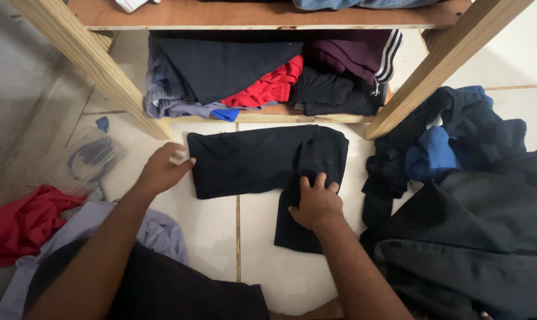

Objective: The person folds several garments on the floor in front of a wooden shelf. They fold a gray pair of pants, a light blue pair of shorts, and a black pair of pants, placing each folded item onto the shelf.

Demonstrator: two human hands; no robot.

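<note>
Matt black cloth garment lies on glossy smooth tile floor beside a rough bare-wood shelf.

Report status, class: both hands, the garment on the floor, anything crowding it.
Left hand at black garment's left edge. Right hand pressing its folded lower part. Dark clothes pile close on right; wooden shelf just beyond.

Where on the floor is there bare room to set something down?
Bare tile lies below the black garment, between the left hand and right hand. The dark clothes pile crowds the right; the red cloth crowds the left.
</note>
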